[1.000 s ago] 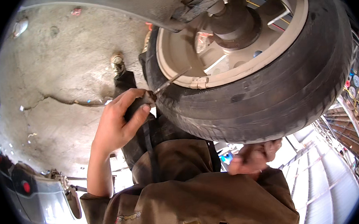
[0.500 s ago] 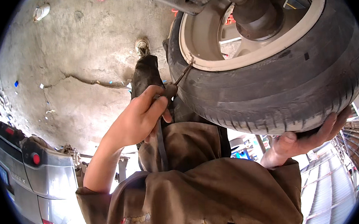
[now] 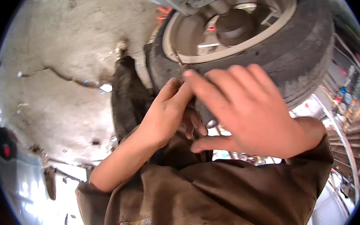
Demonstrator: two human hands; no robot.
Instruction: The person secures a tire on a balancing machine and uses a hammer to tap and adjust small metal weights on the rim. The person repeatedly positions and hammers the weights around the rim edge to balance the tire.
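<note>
A black tyre (image 3: 292, 64) sits on a pale wheel rim (image 3: 226, 54) in front of me. My left hand (image 3: 167, 109) is closed round a screwdriver-like tool (image 3: 180, 62), its thin shaft reaching the rim's near left edge. The grip is mostly hidden by my fingers. Beside it, my right hand (image 3: 250, 112) is raised in front of the tyre, fingers stretched and thumb apart. Its index fingertip overlaps the tool in view; I cannot tell whether they touch. A rounded shiny metal end (image 3: 212, 123) shows between my hands; what it belongs to is unclear.
A grey metal arm (image 3: 173, 3) crosses above the wheel, near the dark hub (image 3: 235, 26). Cracked concrete floor (image 3: 64, 107) with scraps spreads to the left, beside a silver vehicle (image 3: 24, 196). Metal racking (image 3: 342, 131) stands at the right.
My right hand has left the tyre's lower right side and come across to my left hand. The view has shifted, so the wheel appears further left. My left hand keeps hold of the tool.
</note>
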